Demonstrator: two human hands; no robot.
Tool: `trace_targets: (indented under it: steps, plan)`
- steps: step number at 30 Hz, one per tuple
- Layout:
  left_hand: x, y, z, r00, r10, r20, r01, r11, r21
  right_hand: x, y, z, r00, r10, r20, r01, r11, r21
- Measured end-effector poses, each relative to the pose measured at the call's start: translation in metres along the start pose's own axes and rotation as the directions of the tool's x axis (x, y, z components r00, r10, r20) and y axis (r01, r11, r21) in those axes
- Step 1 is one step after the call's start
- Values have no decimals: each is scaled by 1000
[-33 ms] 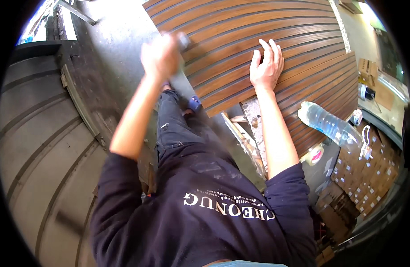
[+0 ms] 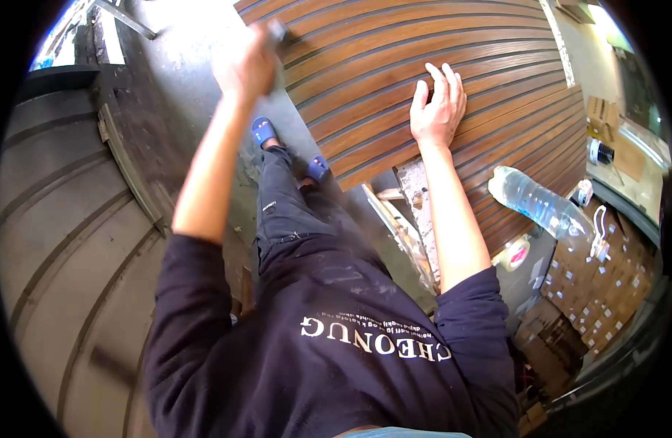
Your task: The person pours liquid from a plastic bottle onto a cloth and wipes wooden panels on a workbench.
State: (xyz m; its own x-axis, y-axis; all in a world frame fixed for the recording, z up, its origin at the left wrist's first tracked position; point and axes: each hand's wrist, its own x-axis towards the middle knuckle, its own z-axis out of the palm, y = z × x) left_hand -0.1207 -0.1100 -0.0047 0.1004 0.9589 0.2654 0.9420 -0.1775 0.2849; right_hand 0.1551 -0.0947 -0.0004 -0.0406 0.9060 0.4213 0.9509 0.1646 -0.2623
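My left hand is closed, smeared by motion, around a small grey object whose kind I cannot make out. This object is at the left edge of a brown slatted wood-look panel with dark grooves. My right hand lies on top of the panel near its front edge, fingers stretched out and thumb apart, with nothing in it. A second, similar slatted panel sits to the right, partly beneath my right forearm.
A clear plastic bottle lies on its side at the right, beside a roll of tape. Stacked brown cartons stand lower right. Large grey ridged panels fill the left. A rough pale edge shows below the panel.
My left hand has moved farther away and slightly left along the panel's edge with the grey object. A blue slipper now shows below it. My right hand has stayed in place.
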Motion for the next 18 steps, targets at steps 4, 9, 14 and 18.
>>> trace_targets:
  steps: [4, 9, 14, 18]
  plan:
    - [34, -29, 23, 943, -329, -53, 325, 943, -71, -8, 5, 3, 1000, -13, -23, 13, 1000, 8]
    - [-115, 94, -12, 975, 215, 61, -169, 888, -427, -6, 1, 4, 1000, 16, 13, -15, 999, -32]
    - [-95, 51, -43, 991, -86, 103, 130, 803, -581, 11, 2, 5, 999, 30, 18, -29, 998, -53]
    - [-11, 23, -96, 954, -106, -280, 17, 953, -303, 23, -1, -18, 997, 39, -61, -37, 999, 25]
